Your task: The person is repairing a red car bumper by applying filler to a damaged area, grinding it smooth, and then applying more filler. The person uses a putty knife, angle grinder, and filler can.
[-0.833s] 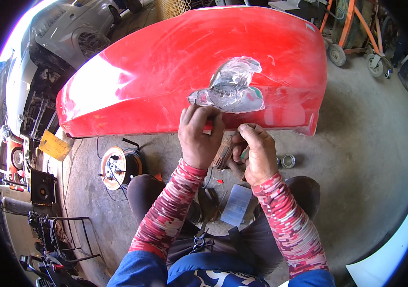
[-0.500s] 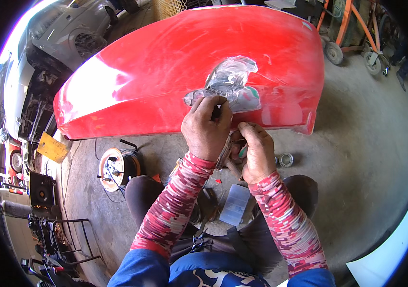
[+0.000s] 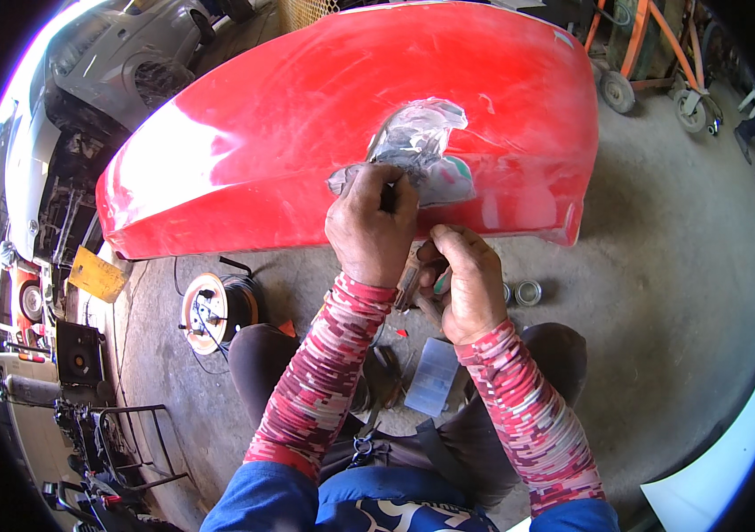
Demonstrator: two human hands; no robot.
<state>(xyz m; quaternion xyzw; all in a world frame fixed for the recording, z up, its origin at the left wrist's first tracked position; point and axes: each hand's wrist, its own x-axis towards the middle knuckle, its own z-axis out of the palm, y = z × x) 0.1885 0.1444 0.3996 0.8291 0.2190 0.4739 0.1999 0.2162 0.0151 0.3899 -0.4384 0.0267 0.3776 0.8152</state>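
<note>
A large red bodywork panel (image 3: 262, 115) lies across the upper middle, with a rough grey-white patched area (image 3: 415, 129) on its right half. My left hand (image 3: 369, 222) is closed at the lower left of the patch, fingertips pinched against it; what they hold is hidden. Just below the panel's lower edge, my right hand (image 3: 468, 284) is closed round a dusty, orange-brown corded tool (image 3: 408, 282) with a green bit near the fingers. The two hands are close but apart, and the tool is partly hidden behind them.
Around me are a cable reel (image 3: 202, 312), a yellow board (image 3: 98, 273), metal tins (image 3: 528, 293), a clear plastic case (image 3: 431, 377), a black metal frame (image 3: 129, 448) and a white panel (image 3: 714, 448). Behind stand a silver car (image 3: 103, 49) and an orange wheeled trolley (image 3: 639, 53).
My left hand has moved up onto the lower left of the patch, its fingers now more curled. My right hand has shifted slightly left, still round the tool.
</note>
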